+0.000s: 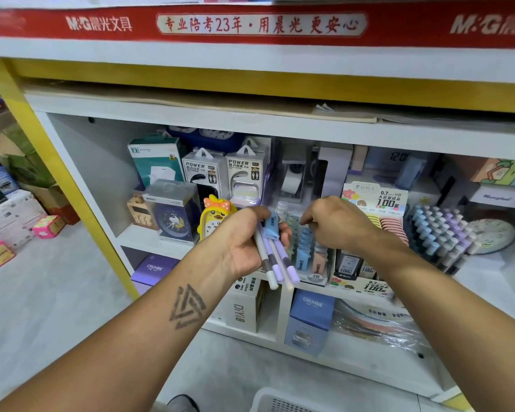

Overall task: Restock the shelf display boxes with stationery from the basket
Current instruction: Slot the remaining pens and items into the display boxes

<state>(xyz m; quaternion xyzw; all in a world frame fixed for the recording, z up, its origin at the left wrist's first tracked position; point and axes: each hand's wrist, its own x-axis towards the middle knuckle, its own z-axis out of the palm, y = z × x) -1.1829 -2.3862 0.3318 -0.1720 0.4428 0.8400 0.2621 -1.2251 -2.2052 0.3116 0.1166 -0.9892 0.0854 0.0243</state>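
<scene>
3 pens [275, 260] gripped by left hand [244, 242]; right hand [336, 224] curled, perhaps pinching something.

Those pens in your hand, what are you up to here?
A person is restocking a shop shelf. The left hand grips a bunch of pens and a small blue eraser pack. The right hand reaches, fingers curled, into the display box of blue packs on the shelf; what it holds is hidden. A white basket sits at the bottom edge.
</scene>
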